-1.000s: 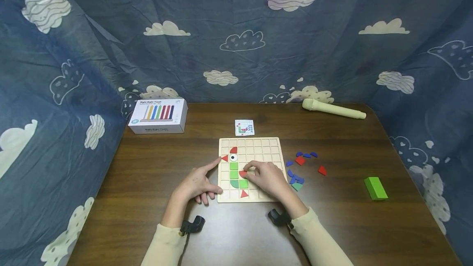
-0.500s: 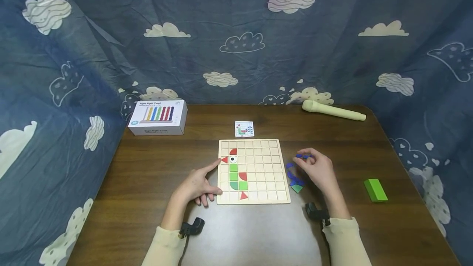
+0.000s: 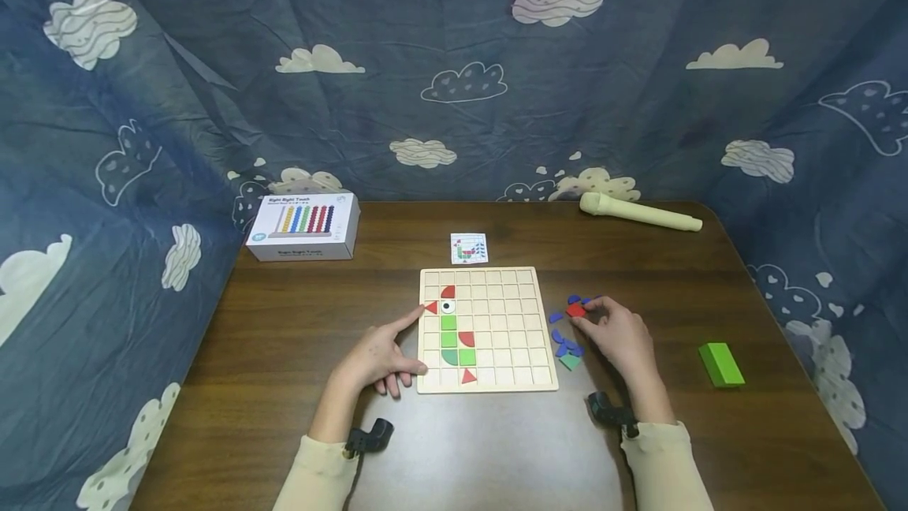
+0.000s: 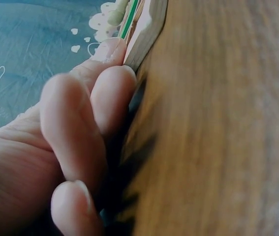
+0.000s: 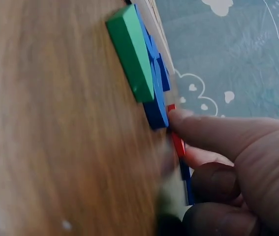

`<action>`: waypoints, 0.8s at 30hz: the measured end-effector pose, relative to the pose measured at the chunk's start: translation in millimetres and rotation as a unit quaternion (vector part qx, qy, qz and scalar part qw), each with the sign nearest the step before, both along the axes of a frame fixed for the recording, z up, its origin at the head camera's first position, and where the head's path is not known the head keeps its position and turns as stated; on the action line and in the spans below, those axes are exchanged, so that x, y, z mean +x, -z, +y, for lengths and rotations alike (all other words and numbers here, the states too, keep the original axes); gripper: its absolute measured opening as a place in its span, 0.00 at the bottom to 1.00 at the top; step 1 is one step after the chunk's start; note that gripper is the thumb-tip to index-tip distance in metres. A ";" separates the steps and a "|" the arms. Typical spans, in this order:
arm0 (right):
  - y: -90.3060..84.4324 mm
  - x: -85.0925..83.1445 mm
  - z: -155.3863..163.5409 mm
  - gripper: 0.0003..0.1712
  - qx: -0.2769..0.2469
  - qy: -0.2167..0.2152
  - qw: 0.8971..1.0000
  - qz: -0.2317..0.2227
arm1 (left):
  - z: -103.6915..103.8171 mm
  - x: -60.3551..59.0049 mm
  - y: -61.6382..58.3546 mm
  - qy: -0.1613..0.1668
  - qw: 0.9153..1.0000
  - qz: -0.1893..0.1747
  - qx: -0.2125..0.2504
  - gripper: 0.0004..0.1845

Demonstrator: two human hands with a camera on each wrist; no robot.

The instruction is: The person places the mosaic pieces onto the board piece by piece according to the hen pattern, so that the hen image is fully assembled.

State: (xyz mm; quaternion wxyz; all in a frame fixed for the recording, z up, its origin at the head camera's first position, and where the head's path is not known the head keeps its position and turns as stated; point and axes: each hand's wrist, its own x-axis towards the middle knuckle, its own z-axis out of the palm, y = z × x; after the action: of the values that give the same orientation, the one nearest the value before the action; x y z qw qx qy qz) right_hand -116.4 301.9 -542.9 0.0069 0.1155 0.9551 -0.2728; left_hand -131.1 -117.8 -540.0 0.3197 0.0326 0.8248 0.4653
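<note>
A wooden grid board (image 3: 500, 310) lies mid-table with several flat tiles in its left cells. Among them are a white eye tile (image 3: 448, 306), green squares (image 3: 448, 322), a red quarter-circle (image 3: 466, 339) and a red triangle (image 3: 469, 376). My left hand (image 3: 379, 355) rests at the board's left edge, index finger and thumb spread along it. Right of the board, my right hand (image 3: 619, 337) pinches a red square tile (image 3: 575, 311) between thumb and fingers. In the right wrist view the red tile (image 5: 178, 143) shows between thumb and fingertip, low at the table.
Several blue tiles (image 3: 557, 335) and a green tile (image 3: 570, 362) lie right of the board. A pattern card (image 3: 469, 248) is behind it. At the back are a white box (image 3: 303, 227) and a pale stick (image 3: 641, 212); a green block (image 3: 721, 364) stands far right.
My right hand has let go of the red quarter-circle on the board and moved right to the loose tiles, where it has taken hold of the red square. My left hand stays put.
</note>
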 end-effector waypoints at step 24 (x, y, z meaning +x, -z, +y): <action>-31.4 5.1 -55.6 0.16 -0.093 -0.115 0.985 0.085 | 1.3 -0.1 -0.1 0.005 1.000 0.004 0.002 0.55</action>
State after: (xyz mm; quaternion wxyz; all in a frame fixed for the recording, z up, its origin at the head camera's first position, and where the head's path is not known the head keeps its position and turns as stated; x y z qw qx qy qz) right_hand -111.3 246.3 -511.4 -0.0318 -0.0200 0.9298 -0.3663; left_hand -131.2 -116.5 -539.9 0.3186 0.0392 0.8247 0.4656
